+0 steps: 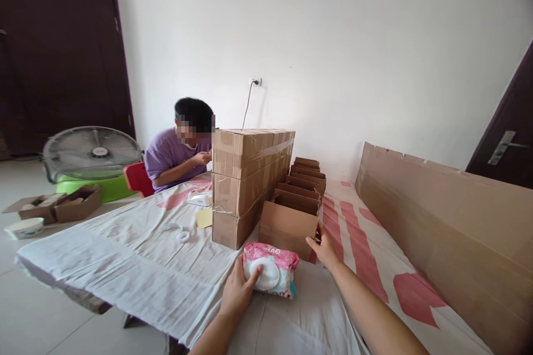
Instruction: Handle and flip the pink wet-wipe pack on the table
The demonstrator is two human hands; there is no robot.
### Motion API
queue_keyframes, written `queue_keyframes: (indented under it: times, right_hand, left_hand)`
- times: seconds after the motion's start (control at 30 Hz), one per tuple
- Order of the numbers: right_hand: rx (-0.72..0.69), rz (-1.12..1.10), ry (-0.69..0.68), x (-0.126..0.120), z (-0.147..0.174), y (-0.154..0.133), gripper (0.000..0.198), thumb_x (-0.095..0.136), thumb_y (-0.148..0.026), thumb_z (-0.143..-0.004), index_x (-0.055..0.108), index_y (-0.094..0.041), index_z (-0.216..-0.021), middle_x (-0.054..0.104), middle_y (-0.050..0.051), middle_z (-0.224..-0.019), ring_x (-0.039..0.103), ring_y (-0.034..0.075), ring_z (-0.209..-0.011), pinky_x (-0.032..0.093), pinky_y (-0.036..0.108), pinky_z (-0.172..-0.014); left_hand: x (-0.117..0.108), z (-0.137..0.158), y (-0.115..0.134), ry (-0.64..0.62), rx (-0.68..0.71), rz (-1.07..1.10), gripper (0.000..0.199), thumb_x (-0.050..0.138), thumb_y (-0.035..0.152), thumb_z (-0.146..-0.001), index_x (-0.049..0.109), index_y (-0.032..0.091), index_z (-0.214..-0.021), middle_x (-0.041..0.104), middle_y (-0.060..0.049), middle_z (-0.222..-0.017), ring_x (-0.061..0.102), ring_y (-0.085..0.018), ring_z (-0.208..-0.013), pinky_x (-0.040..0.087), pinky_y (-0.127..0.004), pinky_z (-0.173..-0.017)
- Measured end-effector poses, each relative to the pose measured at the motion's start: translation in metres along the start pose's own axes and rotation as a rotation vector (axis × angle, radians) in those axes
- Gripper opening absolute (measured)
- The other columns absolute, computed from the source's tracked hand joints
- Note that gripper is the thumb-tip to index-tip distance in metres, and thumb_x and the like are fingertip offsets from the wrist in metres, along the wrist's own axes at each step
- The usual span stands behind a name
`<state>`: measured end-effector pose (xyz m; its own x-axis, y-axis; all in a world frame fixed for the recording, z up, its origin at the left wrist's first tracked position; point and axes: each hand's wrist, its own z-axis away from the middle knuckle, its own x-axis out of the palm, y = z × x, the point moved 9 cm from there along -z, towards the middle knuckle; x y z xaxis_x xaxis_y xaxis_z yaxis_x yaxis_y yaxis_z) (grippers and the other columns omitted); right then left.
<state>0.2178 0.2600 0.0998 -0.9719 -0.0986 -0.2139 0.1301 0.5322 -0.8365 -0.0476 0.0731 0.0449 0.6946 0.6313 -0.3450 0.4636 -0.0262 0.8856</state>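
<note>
Hidden or cut off:
- right hand (323,250): fingers are disappearing behind the corner of the small open box (288,228).
- left hand (238,290): palm is covering part of the wipes pack (278,266); its print is reading too small.
- Both forearms are running off the lower edge.
- The stacked cartons (249,177) are hiding the seated person's (177,156) hands and part of the desk (137,266).

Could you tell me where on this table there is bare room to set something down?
The widest free patch is the white cloth left of the wipes pack, bounded by the stacked cartons and the tape roll. A narrower red-striped strip lies between the small boxes and the leaning cardboard sheet. It is crowded around the left hand and right hand.
</note>
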Motion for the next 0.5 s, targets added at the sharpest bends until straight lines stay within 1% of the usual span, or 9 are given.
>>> queue_keyframes:
  times: [0.07, 0.13, 0.2, 0.3, 0.4, 0.5]
  right_hand:
    - [0.067, 0.026, 0.056, 0.004, 0.015, 0.010, 0.061, 0.068, -0.049, -0.072, 0.057, -0.020, -0.124, 0.071, 0.013, -0.113, 0.068, 0.030, -0.102, 0.055, 0.046, -0.088]
    - [0.125, 0.047, 0.132, 0.010, 0.037, 0.019, 0.053, 0.062, -0.052, -0.077, 0.058, -0.020, -0.120, 0.070, 0.015, -0.113, 0.067, 0.030, -0.105, 0.053, 0.046, -0.090]
    - [0.164, 0.054, 0.190, 0.018, 0.062, 0.024, 0.052, 0.054, -0.055, -0.081, 0.058, -0.018, -0.117, 0.068, 0.018, -0.114, 0.065, 0.032, -0.107, 0.053, 0.047, -0.091]
    - [0.187, 0.054, 0.232, 0.032, 0.098, 0.025, 0.055, 0.046, -0.062, -0.083, 0.057, -0.017, -0.113, 0.066, 0.021, -0.115, 0.063, 0.035, -0.108, 0.051, 0.052, -0.092]
    - [0.153, 0.040, 0.219, 0.044, 0.121, 0.015, 0.051, 0.045, -0.063, -0.085, 0.058, -0.020, -0.110, 0.067, 0.017, -0.114, 0.063, 0.032, -0.109, 0.050, 0.049, -0.095]
    - [0.065, 0.007, 0.110, 0.056, 0.129, -0.006, 0.042, 0.045, -0.056, -0.090, 0.058, -0.023, -0.111, 0.069, 0.011, -0.109, 0.065, 0.026, -0.104, 0.052, 0.041, -0.092]
  left_hand:
    - [0.000, 0.001, 0.002, -0.006, 0.010, 0.003, 0.064, 0.051, 0.061, -0.080, 0.049, 0.016, -0.125, 0.063, -0.017, -0.126, 0.056, -0.034, -0.123, 0.044, -0.050, -0.101]
    - [0.000, 0.001, 0.004, -0.012, 0.017, 0.003, 0.063, 0.051, 0.060, -0.081, 0.049, 0.016, -0.126, 0.063, -0.017, -0.126, 0.057, -0.033, -0.123, 0.043, -0.050, -0.101]
    - [0.000, 0.001, 0.005, -0.014, 0.019, 0.002, 0.064, 0.050, 0.060, -0.081, 0.049, 0.015, -0.126, 0.063, -0.018, -0.126, 0.057, -0.034, -0.123, 0.043, -0.049, -0.101]
    - [-0.001, 0.000, 0.005, -0.015, 0.020, 0.001, 0.063, 0.050, 0.060, -0.081, 0.050, 0.014, -0.125, 0.063, -0.018, -0.126, 0.058, -0.034, -0.121, 0.044, -0.050, -0.100]
    - [0.000, 0.000, 0.005, -0.023, 0.031, -0.006, 0.062, 0.050, 0.060, -0.082, 0.050, 0.015, -0.124, 0.065, -0.016, -0.123, 0.060, -0.033, -0.119, 0.045, -0.050, -0.100]
    - [0.001, -0.001, 0.004, -0.023, 0.045, -0.023, 0.061, 0.049, 0.060, -0.082, 0.051, 0.016, -0.123, 0.065, -0.014, -0.121, 0.059, -0.033, -0.119, 0.044, -0.050, -0.102]
